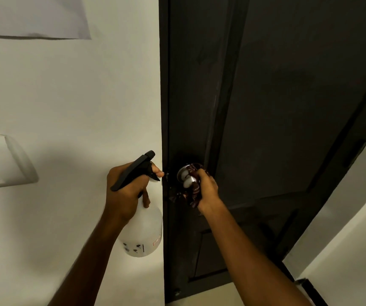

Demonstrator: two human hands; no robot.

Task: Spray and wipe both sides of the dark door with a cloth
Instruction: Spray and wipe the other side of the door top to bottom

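White wall (71, 102) runs up to the dark door (277, 102). Her right hand (207, 188) grips the cloth (194, 192) around the knob (187, 176); her left hand (125, 191) grips the bottle (143, 228), finger on trigger. Spray could hit the wall, since the nozzle sits at the door's edge. Open room lies right.

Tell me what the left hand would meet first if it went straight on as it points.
Probably the door edge beside the knob; the left hand, gripping the spray bottle, points right at it. Depth unclear.
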